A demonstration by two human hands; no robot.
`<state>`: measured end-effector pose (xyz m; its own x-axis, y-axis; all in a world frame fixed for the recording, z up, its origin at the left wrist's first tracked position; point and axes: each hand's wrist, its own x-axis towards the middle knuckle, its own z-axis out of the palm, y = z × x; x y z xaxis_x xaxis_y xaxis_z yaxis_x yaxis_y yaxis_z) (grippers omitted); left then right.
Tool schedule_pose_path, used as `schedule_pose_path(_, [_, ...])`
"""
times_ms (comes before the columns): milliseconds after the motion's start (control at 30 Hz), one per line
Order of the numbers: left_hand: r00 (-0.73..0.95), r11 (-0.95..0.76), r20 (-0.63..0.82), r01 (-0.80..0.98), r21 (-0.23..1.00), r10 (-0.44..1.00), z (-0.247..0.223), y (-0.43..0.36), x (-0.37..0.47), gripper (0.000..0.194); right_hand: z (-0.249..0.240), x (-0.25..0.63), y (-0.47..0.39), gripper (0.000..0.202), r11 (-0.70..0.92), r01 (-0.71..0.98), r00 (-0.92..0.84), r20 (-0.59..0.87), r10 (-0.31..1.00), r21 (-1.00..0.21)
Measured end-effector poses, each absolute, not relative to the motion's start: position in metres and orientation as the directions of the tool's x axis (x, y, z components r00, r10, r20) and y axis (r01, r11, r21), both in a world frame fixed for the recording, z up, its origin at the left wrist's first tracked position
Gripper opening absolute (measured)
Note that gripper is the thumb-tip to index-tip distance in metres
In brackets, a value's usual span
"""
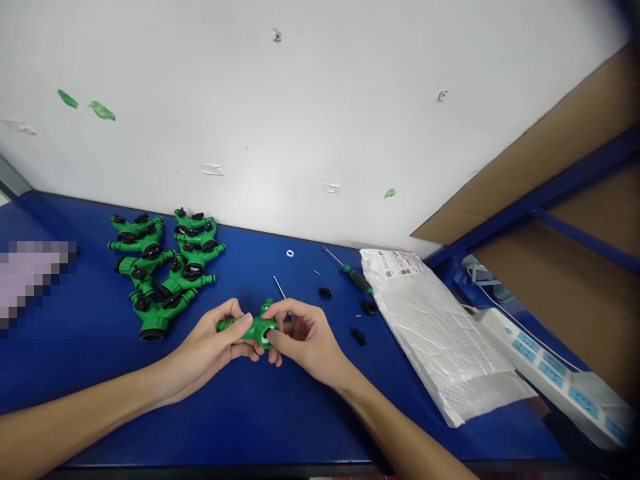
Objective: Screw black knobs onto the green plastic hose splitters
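Observation:
A green Y-shaped hose splitter is held between both hands above the blue table. My left hand closes around its left branch, thumb on top. My right hand grips the other side, with the thumb pressed at the round opening, where a white rim shows inside. Partly hidden behind my right hand, a thin metal shaft points away from me. To the right lie black plastic parts: a knob-like piece, a round cap and another small piece.
Several green splitters with black valves lie grouped at the left. A white ring, small screws and a green-black screwdriver lie farther back. At right are a white padded mailer and a power strip. A white wall rises behind.

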<state>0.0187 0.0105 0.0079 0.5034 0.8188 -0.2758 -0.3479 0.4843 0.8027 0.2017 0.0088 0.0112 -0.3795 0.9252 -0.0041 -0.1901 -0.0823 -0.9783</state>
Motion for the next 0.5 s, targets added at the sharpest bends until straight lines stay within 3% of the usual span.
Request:
schedule_pose_path(133, [0.495, 0.468, -0.265, -0.348, 0.812, 0.827, 0.007, 0.01, 0.019, 0.035, 0.009, 0.2, 0.008, 0.019, -0.048, -0.186, -0.334, 0.017, 0.942, -0.981])
schedule_pose_path(333, [0.522, 0.551, -0.323, -0.37, 0.748, 0.79, 0.011, 0.01, 0.02, 0.032, 0.014, 0.211, 0.011, 0.021, -0.079, -0.276, -0.408, 0.042, 0.912, -0.958])
schedule_pose_path(500, [0.498, 0.494, -0.293, -0.337, 0.802, 0.816, 0.011, 0.013, 0.017, 0.032, 0.016, 0.212, 0.014, 0.015, 0.075, -0.196, -0.312, 0.134, 0.94, -0.978])
